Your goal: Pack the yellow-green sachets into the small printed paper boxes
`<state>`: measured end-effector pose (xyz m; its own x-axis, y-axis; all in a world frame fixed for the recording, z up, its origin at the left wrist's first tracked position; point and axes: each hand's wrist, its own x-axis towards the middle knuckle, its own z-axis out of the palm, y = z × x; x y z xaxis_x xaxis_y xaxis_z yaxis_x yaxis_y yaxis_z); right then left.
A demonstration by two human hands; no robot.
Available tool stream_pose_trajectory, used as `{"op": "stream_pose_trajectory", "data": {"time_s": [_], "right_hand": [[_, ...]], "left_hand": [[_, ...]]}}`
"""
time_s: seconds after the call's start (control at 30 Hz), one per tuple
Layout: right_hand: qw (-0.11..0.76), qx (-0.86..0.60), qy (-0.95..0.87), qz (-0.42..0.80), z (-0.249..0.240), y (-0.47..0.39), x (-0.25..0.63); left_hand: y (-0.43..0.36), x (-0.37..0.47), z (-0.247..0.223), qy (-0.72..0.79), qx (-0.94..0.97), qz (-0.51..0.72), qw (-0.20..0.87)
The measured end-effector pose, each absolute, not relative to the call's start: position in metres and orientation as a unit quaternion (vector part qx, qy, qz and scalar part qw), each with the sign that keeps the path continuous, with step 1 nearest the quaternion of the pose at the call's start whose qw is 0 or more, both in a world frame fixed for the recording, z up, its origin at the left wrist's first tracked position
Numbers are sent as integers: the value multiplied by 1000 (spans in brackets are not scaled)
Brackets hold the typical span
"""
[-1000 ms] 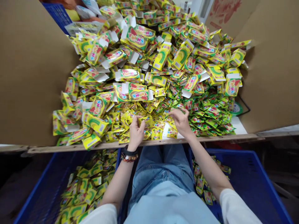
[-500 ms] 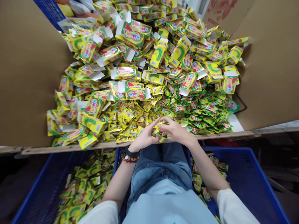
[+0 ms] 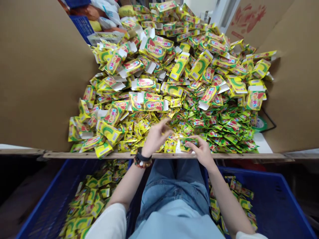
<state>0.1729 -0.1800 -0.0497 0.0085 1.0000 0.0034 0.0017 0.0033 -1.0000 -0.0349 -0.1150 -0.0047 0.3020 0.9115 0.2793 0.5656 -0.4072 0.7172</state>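
Note:
My right hand (image 3: pixel 203 151) pinches a small green candy packet (image 3: pixel 185 142) at the table's front edge. To its left, my left hand (image 3: pixel 156 136) hovers over the yellow packets (image 3: pixel 142 124), fingers apart and slightly blurred, with nothing visible in them. Loose green packets (image 3: pixel 226 127) are heaped right of my right hand. Behind both heaps rises a large pile of small yellow-and-green printed boxes (image 3: pixel 154 48), several with white end flaps raised.
Cardboard walls (image 3: pixel 45 83) flank the pile, and a wooden strip (image 3: pixel 99 155) edges the table. Below stand a left blue crate (image 3: pixel 50 202) and a right blue crate (image 3: pixel 269 199), both with filled boxes. A green tape roll (image 3: pixel 259 123) lies at the right.
My hands have parted from being close together. The left fingers have spread over the yellow packets, while the right hand now shows a green packet. The view has shifted a little.

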Motion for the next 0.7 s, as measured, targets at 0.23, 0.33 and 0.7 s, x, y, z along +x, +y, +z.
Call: {"op": "stream_pose_trajectory", "data": {"time_s": [0.23,0.33,0.7], "right_hand": [[548,-529,-487,427,-60,-181,178],[587,-530,-465,398,-58,-182,179],[674,-494,-500,227,-24,-169,161]], "left_hand": [[-35,-54,34,592,785,167,-66],[-35,-56,33,599,779,159,-92],[-141,-2,-30,478,830,275,79]]}}
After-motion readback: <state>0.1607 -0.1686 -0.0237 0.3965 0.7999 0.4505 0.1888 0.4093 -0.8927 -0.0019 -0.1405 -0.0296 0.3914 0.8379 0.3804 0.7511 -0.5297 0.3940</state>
